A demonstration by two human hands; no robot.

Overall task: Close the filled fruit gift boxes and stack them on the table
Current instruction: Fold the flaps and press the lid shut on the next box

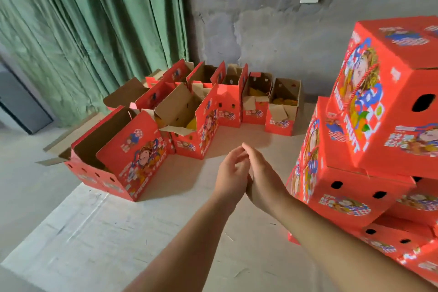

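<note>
— Pale table (166, 232) under us: where are the boxes?
— Open boxes (189, 123) along the far edge, closed stack (369, 125) at right.
— Our hands?
— Left hand (231, 173) and right hand (263, 180) touch, fingers relaxed, holding nothing, arms outstretched.

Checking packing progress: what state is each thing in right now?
Nearest box: open, flaps up.
Far row of boxes: open, yellow fruit inside some.
Stacked boxes: closed, piled at right.
Left hand: open, holding nothing.
Right hand: open, touching the left hand.
</note>
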